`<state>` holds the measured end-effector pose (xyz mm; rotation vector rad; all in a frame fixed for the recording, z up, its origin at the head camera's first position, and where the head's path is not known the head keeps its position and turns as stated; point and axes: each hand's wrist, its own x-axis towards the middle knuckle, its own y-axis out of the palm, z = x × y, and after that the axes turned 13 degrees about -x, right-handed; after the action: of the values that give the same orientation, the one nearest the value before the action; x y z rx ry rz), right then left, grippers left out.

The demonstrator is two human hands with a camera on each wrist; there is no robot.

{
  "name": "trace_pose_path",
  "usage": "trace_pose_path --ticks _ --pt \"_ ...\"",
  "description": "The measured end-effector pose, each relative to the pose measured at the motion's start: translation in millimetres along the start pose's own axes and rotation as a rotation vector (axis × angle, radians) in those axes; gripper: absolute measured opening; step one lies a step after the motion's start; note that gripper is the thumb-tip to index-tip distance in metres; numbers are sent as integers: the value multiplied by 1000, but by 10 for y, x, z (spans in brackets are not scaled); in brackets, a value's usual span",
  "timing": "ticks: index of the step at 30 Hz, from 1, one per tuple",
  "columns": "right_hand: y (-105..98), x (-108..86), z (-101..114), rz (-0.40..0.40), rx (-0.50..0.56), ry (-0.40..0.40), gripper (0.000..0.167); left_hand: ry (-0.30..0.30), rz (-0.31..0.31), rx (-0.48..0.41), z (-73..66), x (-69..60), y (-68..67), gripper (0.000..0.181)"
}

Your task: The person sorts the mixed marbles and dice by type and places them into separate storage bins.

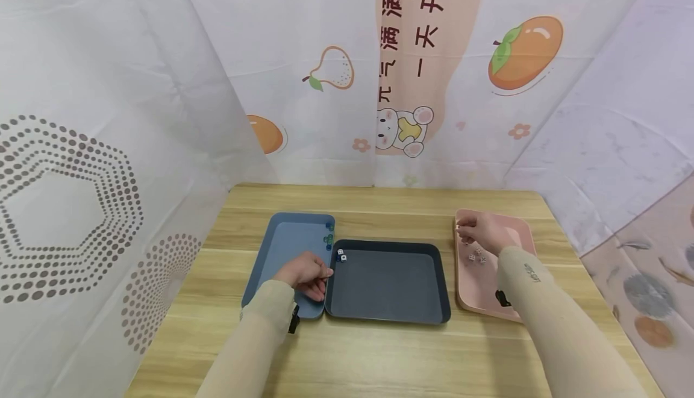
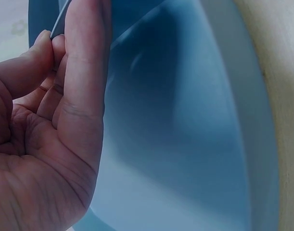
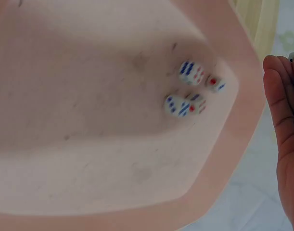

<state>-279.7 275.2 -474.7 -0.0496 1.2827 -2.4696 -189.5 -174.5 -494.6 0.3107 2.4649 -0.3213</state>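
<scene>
In the head view my left hand (image 1: 306, 274) is over the right side of the blue tray (image 1: 260, 265), where it meets the dark grey tray (image 1: 387, 320). Thumb and fingers pinch a thin tray rim (image 2: 59, 21) in the left wrist view; which of the two trays it belongs to I cannot tell. My right hand (image 1: 482, 231) hovers over the upper left of the pink tray (image 1: 490, 310). Between its fingertips is a small white die (image 3: 293, 57), mostly hidden. Several white dice (image 3: 190, 72) with red and blue pips lie in the pink tray.
Blue and green dice (image 1: 328, 238) lie along the blue tray's right wall. Two white dice (image 1: 341, 255) and a blue one sit in the grey tray's upper left corner. All three trays stand on a wooden table (image 1: 379, 362), with a printed curtain (image 1: 271, 55) behind.
</scene>
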Motion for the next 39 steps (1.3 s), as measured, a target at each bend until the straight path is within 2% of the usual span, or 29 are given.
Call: trace_pose_path --ticks 7,15,22,29,36,39 --pt "4 -104 -155 -4 -21 83 22 -1 0 -4 12 -30 5 32" --pt "0 -197 -274 -43 -133 137 23 2 9 -2 1 -41 9 32" --pt "39 -207 -345 -10 -59 167 23 4 14 -3 -9 -21 4 32" --pt "132 -182 -394 -22 -73 174 24 -4 15 -5 -1 -10 -3 31" --pt "173 -174 -366 -26 -36 205 25 -3 9 -8 -5 -17 -4 31" --pt "174 -183 -359 -31 -67 192 24 -2 6 -8 -3 -22 0 31"
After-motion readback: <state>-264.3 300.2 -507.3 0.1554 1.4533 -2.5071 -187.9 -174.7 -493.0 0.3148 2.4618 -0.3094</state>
